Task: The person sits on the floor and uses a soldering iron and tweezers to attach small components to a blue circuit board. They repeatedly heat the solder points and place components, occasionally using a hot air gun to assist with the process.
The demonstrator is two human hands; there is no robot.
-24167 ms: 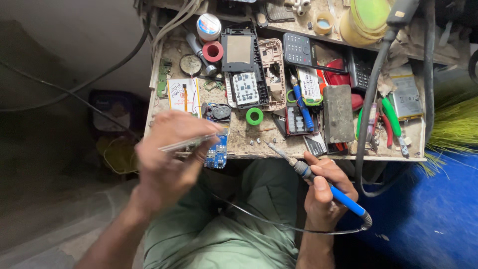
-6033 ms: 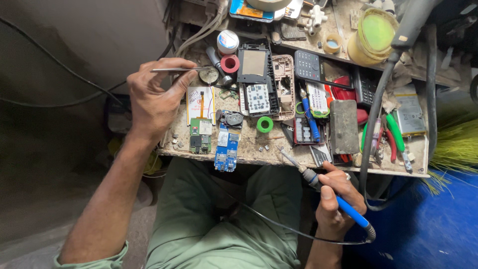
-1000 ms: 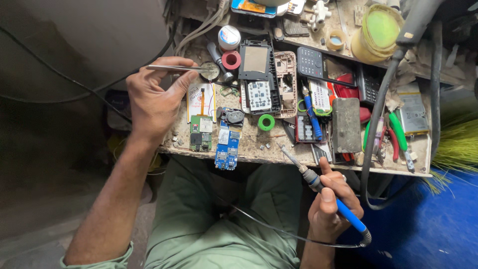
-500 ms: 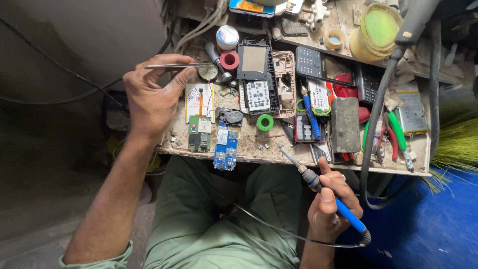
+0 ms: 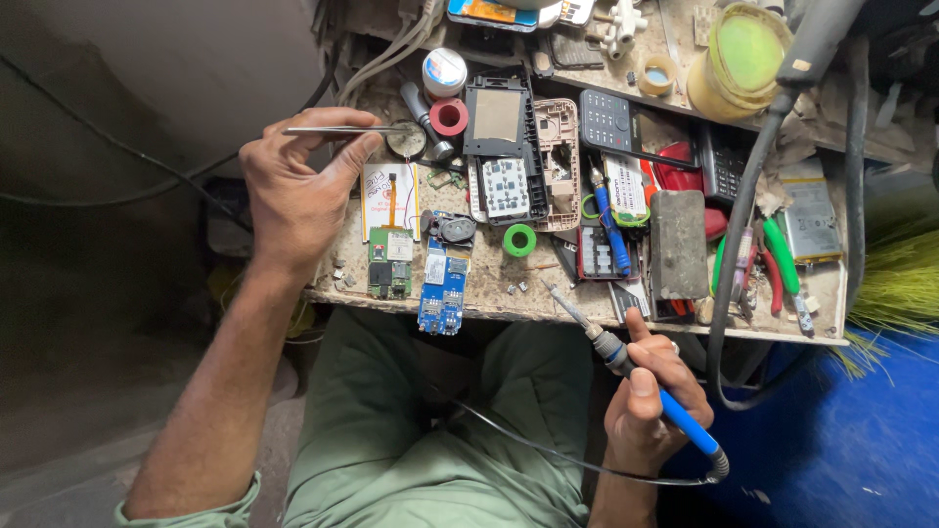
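My left hand [image 5: 298, 191] grips thin metal tweezers [image 5: 342, 129], held level with their tips over a small round tin [image 5: 405, 142] at the back left of the cluttered workbench [image 5: 489, 293]. My right hand [image 5: 650, 401] holds a blue-handled soldering iron [image 5: 626, 367] below the bench's front edge, tip pointing up-left toward the bench. A blue circuit board [image 5: 443, 288] and a green circuit board [image 5: 389, 262] lie side by side near the front edge, between my two hands.
Phone parts crowd the bench: a dark screen frame [image 5: 497, 117], a white keypad [image 5: 506, 188], a black keypad phone [image 5: 606, 119], a green ring [image 5: 519, 240], a red ring [image 5: 449, 117], a grey block [image 5: 678, 244], green pliers [image 5: 778, 256] and a yellow-green tub [image 5: 743, 59]. A thick grey cable [image 5: 734, 244] hangs at right.
My left hand went from the blue board at the front edge up to the back left with the tweezers. Over the last second it barely shifts. The soldering iron stays put.
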